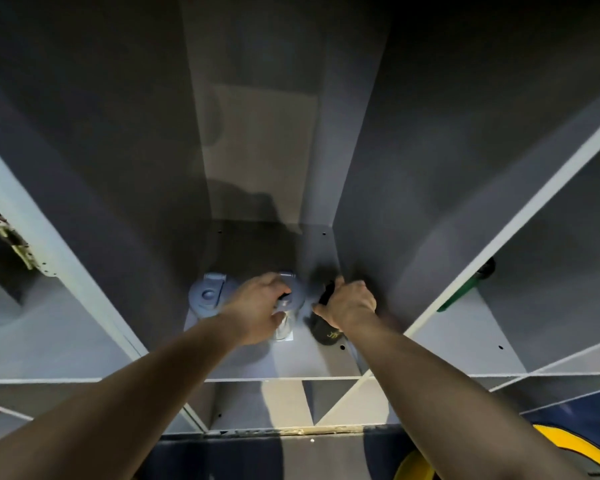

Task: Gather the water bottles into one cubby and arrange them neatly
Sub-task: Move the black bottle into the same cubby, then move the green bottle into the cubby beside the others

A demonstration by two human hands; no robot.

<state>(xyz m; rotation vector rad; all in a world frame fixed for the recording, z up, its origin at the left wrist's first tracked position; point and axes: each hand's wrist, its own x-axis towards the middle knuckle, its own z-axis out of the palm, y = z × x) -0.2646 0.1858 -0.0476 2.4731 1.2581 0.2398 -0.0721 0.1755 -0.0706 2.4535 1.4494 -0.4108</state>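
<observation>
Three water bottles stand in a row on the floor of the middle cubby (257, 362). The left one, a grey-blue bottle (207, 296) with a flip lid, stands free near the left wall. My left hand (257, 308) grips the top of the middle bottle (284, 325), which has a grey-blue lid and a silvery body. My right hand (349, 304) is closed around the black bottle (324, 332) beside the right wall; its lower body shows a small gold mark.
White dividers flank the cubby. A green item (461, 291) lies in the right cubby, and metal hardware (18, 245) hangs in the left cubby. Lower cubbies and yellow hoops (568, 448) on a blue floor lie below.
</observation>
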